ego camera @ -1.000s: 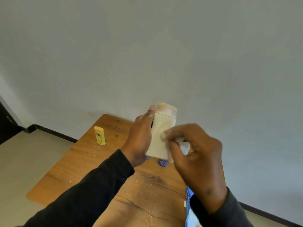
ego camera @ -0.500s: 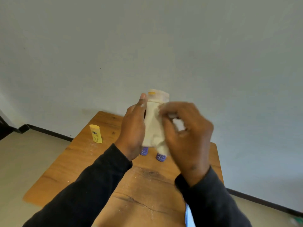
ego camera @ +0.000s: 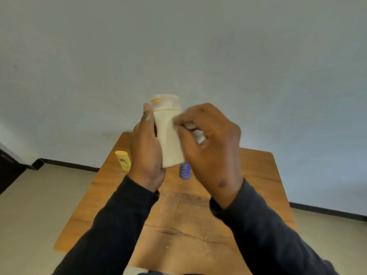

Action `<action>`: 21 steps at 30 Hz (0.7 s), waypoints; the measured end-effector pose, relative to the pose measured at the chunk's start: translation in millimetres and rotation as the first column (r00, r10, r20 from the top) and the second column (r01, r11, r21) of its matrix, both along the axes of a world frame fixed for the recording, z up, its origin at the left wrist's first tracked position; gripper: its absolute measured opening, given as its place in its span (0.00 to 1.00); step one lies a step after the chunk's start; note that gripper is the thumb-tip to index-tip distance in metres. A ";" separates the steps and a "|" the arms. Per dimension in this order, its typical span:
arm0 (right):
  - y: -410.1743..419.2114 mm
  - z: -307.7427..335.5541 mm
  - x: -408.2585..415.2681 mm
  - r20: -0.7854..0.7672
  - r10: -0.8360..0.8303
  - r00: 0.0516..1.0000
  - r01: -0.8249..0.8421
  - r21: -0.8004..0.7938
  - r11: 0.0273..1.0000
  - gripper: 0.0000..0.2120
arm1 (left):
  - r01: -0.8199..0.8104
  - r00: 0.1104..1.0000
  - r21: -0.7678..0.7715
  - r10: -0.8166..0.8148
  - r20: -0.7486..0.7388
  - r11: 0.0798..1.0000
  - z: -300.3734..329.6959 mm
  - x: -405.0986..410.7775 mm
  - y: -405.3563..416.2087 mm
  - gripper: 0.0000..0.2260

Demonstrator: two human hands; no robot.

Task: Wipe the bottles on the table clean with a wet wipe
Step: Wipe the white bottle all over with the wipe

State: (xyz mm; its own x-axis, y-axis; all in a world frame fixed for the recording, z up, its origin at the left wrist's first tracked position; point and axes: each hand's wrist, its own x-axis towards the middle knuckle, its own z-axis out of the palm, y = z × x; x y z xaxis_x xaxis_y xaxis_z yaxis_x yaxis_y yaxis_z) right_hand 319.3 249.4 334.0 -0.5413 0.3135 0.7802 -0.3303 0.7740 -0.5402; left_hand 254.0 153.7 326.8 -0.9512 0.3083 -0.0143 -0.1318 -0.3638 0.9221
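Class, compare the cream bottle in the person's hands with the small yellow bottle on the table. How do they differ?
The cream bottle is held above the wooden table; the yellow bottle stands on it. The cream bottle looks larger and paler. A wet wipe touches the cream bottle, not the yellow one. Both are cap-down.

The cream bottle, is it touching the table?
Apart. The head view shows the cream bottle held up in the left hand, its bottom edge well clear of the table.
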 end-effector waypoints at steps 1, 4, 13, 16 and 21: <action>-10.4 -1.3 0.5 0.029 0.062 0.998 -0.064 0.071 0.995 0.06 | 0.005 1.000 0.019 -0.005 0.012 1.000 0.7 -4.2 -3.1 0.25; -28.6 -6.3 0.3 0.108 0.150 0.983 -0.170 0.210 0.963 0.07 | 0.015 0.997 0.024 -0.016 0.072 1.000 -0.5 -16.8 -12.4 0.31; -36.7 -12.7 -30.0 0.125 0.084 0.989 -0.095 0.089 0.991 0.04 | 0.045 0.996 -0.018 -0.044 0.083 0.999 1.6 -47.7 -23.9 0.26; -41.8 -19.0 -33.5 0.155 0.089 0.984 -0.116 0.176 0.978 0.05 | 0.062 0.992 -0.011 -0.061 0.111 0.998 2.2 -61.6 -31.1 0.25; -20.9 -4.4 -77.9 0.093 -0.117 0.989 0.106 0.114 0.988 0.07 | 0.119 0.989 -0.049 -0.114 0.092 0.992 -4.6 -73.5 -35.8 0.19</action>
